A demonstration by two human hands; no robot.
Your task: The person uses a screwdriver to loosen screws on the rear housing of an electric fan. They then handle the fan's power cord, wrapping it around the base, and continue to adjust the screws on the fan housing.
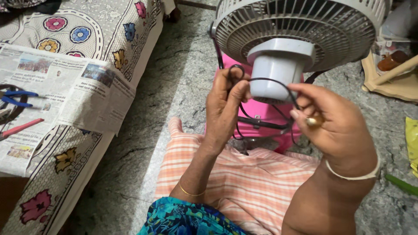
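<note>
**Two hands hold the black cord behind the fan**

The left hand (pixel 224 106) is closed on a loop of the black cord (pixel 270 80), with the fingers pinching it just beside the grey motor housing (pixel 278 69) of the fan (pixel 300 26). The right hand (pixel 335 124) is also closed on the cord, which runs over its fingers; it wears a ring and a bangle. The fan stands on a pink stool (pixel 261 111), over the stone floor (pixel 183 78). At the left, a newspaper (pixel 65 91) lies on the flowered bed (pixel 100 30), with pliers (pixel 17 99) on it.
</note>
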